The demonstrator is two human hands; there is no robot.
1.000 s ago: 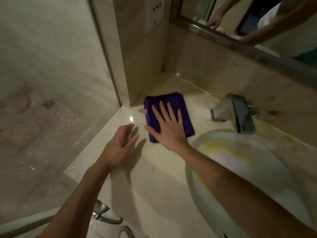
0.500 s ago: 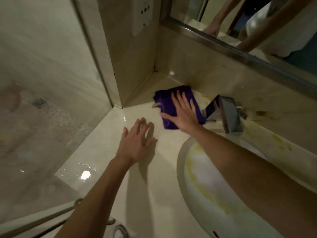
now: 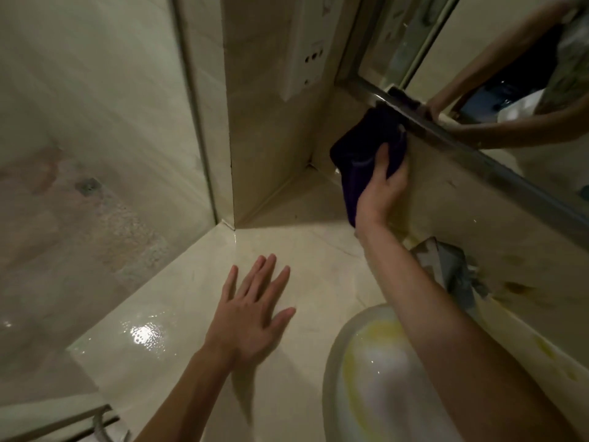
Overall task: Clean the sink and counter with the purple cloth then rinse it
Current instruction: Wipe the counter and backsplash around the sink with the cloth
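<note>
My right hand (image 3: 381,189) grips the purple cloth (image 3: 363,151) and holds it against the beige back wall just under the mirror's metal frame, near the corner. The cloth hangs down behind my palm. My left hand (image 3: 251,314) lies flat, fingers spread, on the wet cream counter (image 3: 191,314). The white sink (image 3: 376,378), streaked yellow inside, sits at the lower right, partly covered by my right forearm.
A metal faucet (image 3: 452,269) stands behind the sink, right of my forearm. Brown and yellow stains mark the backsplash (image 3: 516,288). A mirror (image 3: 510,74) runs above, a wall socket (image 3: 306,59) on the side wall, and a glass shower panel (image 3: 95,154) at left.
My right hand lifted the cloth off the counter and up onto the back wall below the mirror. My left hand stayed flat on the counter; the view tilted upward.
</note>
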